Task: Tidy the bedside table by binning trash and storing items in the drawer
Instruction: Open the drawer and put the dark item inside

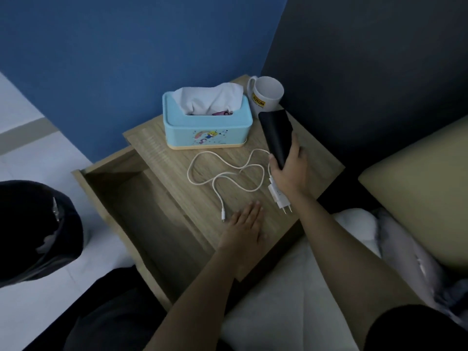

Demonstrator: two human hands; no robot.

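Both hands are over the counter (162, 158): the right hand (288, 171) is clamped on the lower end of a dark phone (276, 135), its long axis tilted up toward the white mug (268, 95) in the upper right corner, while the left hand (247, 224) lies flat and spread, holding nothing, at the counter's near edge. Open drawer (141, 219) sits lower left of the phone, so the carry goes down and left across the looped white charger cable (228, 171). Smooth, rigid slab, matte case; wood-grain top; glossy blue tissue box (205, 127) with soft tissue. Black-lined bin (38, 231) waits at far left.
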